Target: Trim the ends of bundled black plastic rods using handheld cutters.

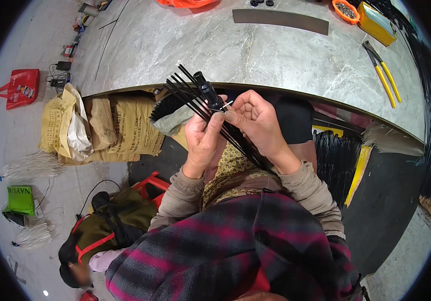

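Probably light and stiff, the black cylindrical plastic fitting (207, 91) suits mid-barrel holding; left hand (202, 138) grasps it alongside slender black rods (189, 102), right hand (261, 125) fingertip-pinches its base.

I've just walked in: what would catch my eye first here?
Probably the bundle of thin black rods in the left hand, beside a glossy black cylindrical piece, with the right hand close by. Next, the yellow-handled metal pliers on the grey marbled tabletop, upper right, and the bright red bag, far left.
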`<state>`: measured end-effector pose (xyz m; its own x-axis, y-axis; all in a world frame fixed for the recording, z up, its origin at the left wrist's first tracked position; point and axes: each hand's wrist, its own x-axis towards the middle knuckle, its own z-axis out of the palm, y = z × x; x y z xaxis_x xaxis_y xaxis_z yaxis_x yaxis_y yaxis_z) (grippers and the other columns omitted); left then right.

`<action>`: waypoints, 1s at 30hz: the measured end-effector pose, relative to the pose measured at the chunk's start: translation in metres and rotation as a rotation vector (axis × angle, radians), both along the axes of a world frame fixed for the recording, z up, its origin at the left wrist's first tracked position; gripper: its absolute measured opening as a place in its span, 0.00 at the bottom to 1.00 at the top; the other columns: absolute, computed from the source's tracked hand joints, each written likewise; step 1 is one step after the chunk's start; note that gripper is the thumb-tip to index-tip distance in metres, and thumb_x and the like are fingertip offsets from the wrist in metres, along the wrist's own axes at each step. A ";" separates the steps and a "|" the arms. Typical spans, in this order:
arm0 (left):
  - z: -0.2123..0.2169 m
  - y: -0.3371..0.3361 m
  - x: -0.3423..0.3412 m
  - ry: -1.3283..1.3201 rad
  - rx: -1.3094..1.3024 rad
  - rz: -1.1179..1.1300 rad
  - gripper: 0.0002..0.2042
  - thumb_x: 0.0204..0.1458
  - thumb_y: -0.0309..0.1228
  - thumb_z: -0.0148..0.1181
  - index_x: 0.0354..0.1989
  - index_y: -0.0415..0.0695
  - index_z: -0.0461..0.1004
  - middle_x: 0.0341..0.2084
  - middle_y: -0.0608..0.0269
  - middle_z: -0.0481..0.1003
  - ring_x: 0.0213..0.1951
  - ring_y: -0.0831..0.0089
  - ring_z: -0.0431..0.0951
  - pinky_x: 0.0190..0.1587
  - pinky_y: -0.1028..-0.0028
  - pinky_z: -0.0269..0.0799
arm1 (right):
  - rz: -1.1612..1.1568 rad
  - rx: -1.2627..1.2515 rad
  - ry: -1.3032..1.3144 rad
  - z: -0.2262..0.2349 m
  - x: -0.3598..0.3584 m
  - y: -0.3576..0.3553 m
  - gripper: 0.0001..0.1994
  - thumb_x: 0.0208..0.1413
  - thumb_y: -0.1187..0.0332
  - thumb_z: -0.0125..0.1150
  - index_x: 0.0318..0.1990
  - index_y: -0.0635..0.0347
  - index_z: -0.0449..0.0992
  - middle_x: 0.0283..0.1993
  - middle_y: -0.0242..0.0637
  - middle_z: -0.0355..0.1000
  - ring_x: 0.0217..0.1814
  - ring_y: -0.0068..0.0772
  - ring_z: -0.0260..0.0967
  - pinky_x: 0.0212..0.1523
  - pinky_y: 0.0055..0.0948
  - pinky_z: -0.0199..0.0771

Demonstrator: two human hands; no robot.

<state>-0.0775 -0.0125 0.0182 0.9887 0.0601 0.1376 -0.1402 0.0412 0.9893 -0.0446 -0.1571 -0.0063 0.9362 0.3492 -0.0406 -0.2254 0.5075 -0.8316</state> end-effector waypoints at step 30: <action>-0.009 -0.013 -0.009 -0.033 0.165 0.142 0.12 0.62 0.24 0.49 0.51 0.33 0.72 0.41 0.58 0.76 0.42 0.73 0.75 0.45 0.73 0.71 | -0.282 -0.434 -0.396 0.027 -0.016 -0.007 0.03 0.59 0.75 0.62 0.37 0.66 0.76 0.29 0.28 0.71 0.28 0.13 0.64 0.28 0.17 0.66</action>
